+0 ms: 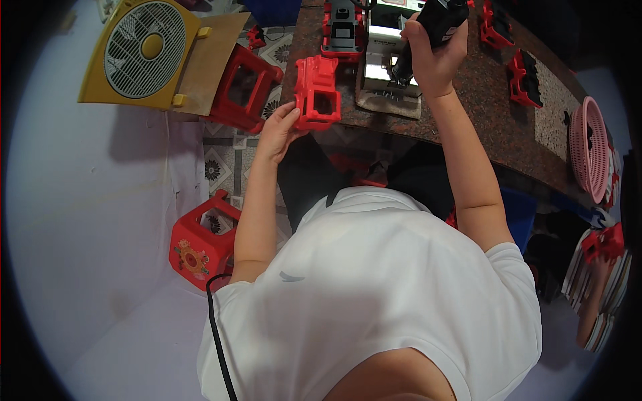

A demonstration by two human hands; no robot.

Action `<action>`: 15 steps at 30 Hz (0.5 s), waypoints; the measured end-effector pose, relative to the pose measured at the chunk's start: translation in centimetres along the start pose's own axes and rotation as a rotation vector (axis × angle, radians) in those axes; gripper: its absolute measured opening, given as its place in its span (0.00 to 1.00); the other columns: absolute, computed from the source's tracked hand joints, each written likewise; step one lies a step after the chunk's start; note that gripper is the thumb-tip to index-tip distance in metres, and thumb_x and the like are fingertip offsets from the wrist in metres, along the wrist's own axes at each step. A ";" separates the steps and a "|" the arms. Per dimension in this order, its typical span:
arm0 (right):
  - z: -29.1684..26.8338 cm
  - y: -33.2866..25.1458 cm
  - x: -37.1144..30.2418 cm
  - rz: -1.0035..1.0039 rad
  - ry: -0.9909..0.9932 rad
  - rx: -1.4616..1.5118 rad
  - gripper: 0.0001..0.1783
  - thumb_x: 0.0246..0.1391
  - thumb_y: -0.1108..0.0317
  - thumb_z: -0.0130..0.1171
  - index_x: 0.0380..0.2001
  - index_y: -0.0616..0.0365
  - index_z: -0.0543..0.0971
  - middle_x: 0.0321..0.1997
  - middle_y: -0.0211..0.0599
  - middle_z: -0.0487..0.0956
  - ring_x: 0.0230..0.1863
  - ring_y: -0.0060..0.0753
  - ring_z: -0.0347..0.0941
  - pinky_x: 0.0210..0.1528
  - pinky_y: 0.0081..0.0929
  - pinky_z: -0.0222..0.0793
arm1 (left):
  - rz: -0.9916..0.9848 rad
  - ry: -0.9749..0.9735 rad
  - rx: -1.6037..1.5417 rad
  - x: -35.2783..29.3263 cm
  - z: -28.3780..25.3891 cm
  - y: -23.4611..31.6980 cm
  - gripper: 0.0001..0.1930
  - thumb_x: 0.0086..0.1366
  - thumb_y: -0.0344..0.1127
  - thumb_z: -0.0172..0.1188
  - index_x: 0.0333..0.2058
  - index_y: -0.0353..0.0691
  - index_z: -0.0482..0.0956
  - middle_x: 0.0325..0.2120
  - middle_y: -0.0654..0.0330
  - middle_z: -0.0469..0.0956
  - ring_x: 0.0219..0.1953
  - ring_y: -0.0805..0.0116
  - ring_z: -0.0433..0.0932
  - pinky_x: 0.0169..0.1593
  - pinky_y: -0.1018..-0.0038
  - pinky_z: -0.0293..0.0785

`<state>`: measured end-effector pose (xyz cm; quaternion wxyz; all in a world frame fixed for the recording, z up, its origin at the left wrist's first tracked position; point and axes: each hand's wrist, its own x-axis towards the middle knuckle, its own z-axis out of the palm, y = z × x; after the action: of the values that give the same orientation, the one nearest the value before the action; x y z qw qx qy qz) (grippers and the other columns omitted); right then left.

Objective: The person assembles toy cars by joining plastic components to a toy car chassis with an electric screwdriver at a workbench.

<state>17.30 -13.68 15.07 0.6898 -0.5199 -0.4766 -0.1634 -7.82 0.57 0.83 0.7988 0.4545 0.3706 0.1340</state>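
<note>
My left hand (pixel 276 134) grips the lower left edge of a red plastic housing (pixel 309 77) with a square opening, thumb on top, at the table's near edge. Wrapped around a black electric screwdriver (pixel 440 21) is my right hand (pixel 438 63), to the right. The screwdriver's tip points down at the front of a white and metal box-shaped machine (pixel 384 47), which looks like a screw feeder. I cannot tell whether the tip touches it. Beyond the red housing lies a red and black assembled unit (pixel 343 30) on the table.
The brown stone table (pixel 461 127) carries more red and black units (pixel 525 79) on the right and a pink basket (pixel 588 150) at its edge. A yellow fan (pixel 144 53) and red stools (pixel 244 90) stand left. Another person's hand holds a red part (pixel 603 242) far right.
</note>
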 end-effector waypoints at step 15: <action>-0.4 0.4 0.2 0.063 0.010 -0.024 0.18 0.57 0.58 0.61 0.39 0.57 0.67 0.24 0.22 0.66 0.23 0.15 0.60 0.25 0.17 0.56 | 1.023 0.180 1.329 -3.5 5.6 4.1 0.09 0.48 0.32 0.67 0.30 0.41 0.79 0.32 0.59 0.74 0.40 0.56 0.71 0.43 0.64 0.69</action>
<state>17.87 -13.77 15.05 0.6906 -0.5422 -0.4546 -0.1496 -5.74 -2.65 7.65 0.1734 0.9296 0.1830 0.2690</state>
